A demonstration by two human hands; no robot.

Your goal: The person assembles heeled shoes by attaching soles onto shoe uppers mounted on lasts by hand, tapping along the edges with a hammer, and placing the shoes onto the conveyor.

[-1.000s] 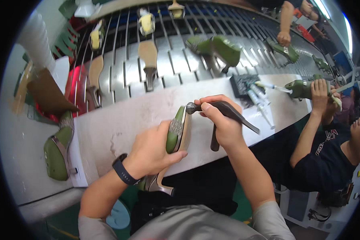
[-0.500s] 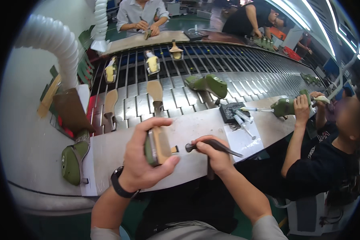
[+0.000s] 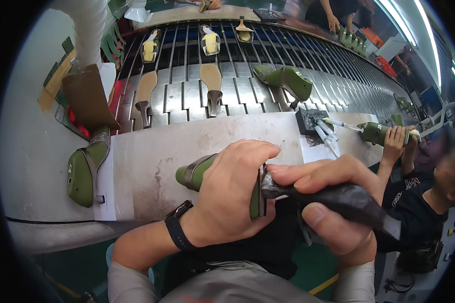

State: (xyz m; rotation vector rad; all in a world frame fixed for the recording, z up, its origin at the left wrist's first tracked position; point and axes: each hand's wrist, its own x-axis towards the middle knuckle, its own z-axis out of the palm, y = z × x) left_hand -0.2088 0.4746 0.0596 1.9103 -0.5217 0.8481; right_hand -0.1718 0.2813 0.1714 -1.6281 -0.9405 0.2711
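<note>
My left hand [image 3: 235, 189] is wrapped round a green shoe last [image 3: 186, 173] with a dark strap across its front; the front points left, and my fingers hide its middle. A thin sole edge shows at the last's right end, beside my fingertips. My right hand [image 3: 338, 202] grips a dark metal hammer [image 3: 349, 199] by its head. The hammer's rounded face lies against or very close to that right end; contact cannot be made out. Its flat tail points right, and part of the handle hangs below my fingers.
Another green strapped last [image 3: 83, 174] rests on the bench [image 3: 146, 151] at left. Beyond are a slatted metal conveyor [image 3: 179, 96], heeled soles [image 3: 210, 81] and a green last [image 3: 288, 82]. Syringes [image 3: 324, 134] lie by a black block [image 3: 308, 121]. A co-worker's hand [image 3: 395, 141] holds a last at right.
The last has turned so its front points left, and both hands have come together. My right hand has brought the hammer up to the last's right end. The view has tilted down.
</note>
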